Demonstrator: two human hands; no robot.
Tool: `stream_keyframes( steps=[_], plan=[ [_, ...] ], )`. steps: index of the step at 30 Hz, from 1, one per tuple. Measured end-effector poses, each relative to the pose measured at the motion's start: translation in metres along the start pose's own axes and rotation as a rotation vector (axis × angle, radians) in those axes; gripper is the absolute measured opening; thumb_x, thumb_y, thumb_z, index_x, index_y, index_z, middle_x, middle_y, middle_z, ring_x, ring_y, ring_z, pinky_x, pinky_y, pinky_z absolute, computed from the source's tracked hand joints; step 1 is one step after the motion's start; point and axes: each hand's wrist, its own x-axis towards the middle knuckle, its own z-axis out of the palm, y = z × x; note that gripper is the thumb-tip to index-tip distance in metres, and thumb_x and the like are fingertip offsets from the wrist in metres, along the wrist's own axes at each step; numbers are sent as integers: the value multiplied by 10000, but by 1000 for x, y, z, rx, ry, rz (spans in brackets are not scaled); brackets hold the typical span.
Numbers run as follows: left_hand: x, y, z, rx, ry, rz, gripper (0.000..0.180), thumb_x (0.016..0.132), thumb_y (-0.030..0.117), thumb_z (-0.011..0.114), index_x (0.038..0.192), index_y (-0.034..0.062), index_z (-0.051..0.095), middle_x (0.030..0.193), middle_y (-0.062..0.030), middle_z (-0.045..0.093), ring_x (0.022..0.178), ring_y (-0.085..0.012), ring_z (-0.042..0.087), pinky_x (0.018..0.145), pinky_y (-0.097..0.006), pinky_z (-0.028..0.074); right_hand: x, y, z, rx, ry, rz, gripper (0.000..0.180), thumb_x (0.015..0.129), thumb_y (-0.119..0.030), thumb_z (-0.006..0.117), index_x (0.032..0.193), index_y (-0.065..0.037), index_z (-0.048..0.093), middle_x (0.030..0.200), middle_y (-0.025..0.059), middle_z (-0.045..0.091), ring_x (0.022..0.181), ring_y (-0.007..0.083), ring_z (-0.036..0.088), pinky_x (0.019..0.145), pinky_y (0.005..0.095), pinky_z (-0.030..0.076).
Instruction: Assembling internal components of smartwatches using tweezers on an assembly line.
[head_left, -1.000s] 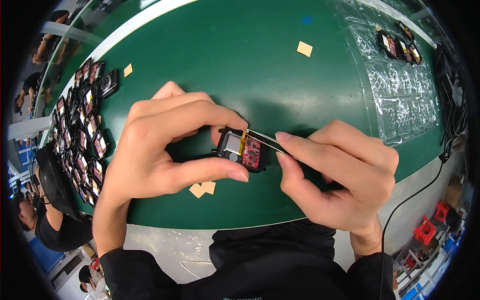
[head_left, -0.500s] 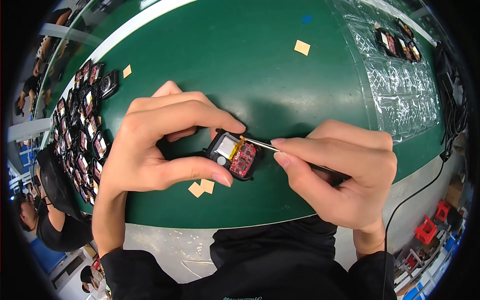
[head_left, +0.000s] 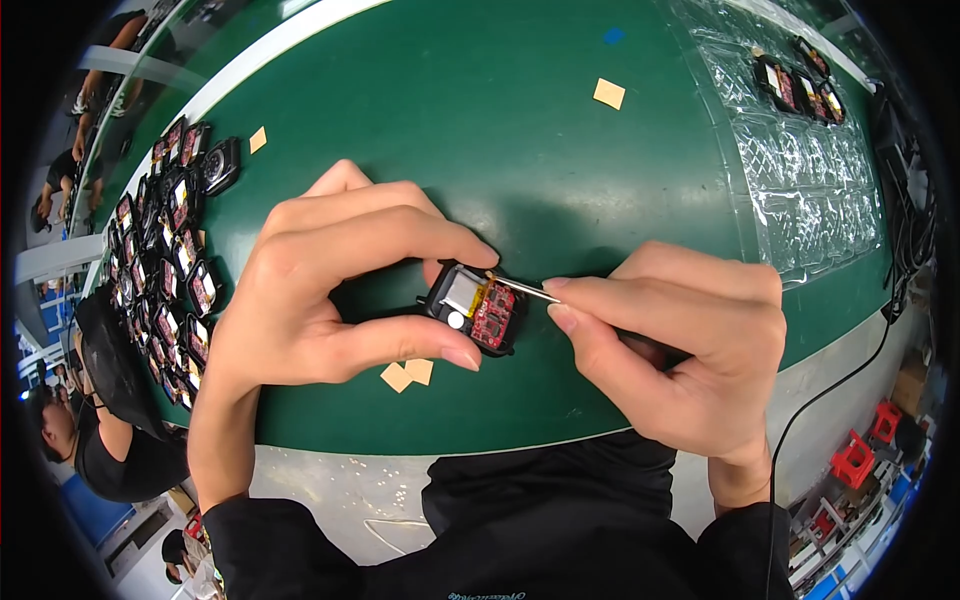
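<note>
My left hand grips a small black device housing by its edges, thumb at the near side and fingertips at the far side. The housing lies open-faced, showing a red circuit board, a silver battery with yellow tape and a round white disc. My right hand pinches slim metal tweezers between thumb and forefinger. Their tip touches the housing's far edge, by the top of the yellow tape. The exact contact point is too small to make out.
Many similar open housings crowd the green table's left side. Clear plastic trays with several housings lie at the right. Small beige squares are scattered about. A black cable hangs at the right; another person sits at the left.
My left hand and the housing have shifted slightly to the right. The tweezers' tip stays at the housing's far edge, and the right hand has barely moved.
</note>
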Motion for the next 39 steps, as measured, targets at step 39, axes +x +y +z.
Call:
stream_keyframes(
  steps=[39],
  plan=[
    [-1,2,0,-29,-2,5,624,653,442,1013,1093,31,849,928,-53,806,789,-169,675,771,-342,358,-5,-3,-2,-39,20,-65,170,798,55,839,955,0,805,745,51,631,542,211,591,483,352,456]
  ],
)
